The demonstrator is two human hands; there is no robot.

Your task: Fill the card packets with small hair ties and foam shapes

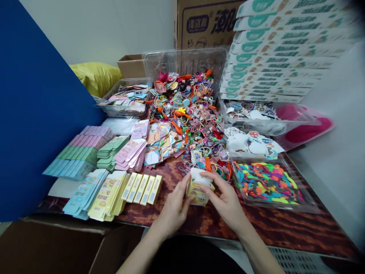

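Observation:
Both hands hold a small yellow cardboard box (197, 191) just above the brown table (273, 224). My left hand (174, 208) grips its left side with thumb and fingers. My right hand (225, 199) wraps the right side, its fingers resting on the white open top. Just behind the box lies a big heap of coloured hair ties and small trinkets (190, 114). Flat yellow box blanks (134, 188) lie in a row to the left of my hands.
Stacks of pink, green and blue flat boxes (85, 150) sit at the left beside a blue board (34, 106). A clear tray of coloured balloons (265, 182) is at the right, sticker trays (253, 114) behind it, stacked green-printed cartons (279, 49) above. A cardboard box (68, 247) stands below left.

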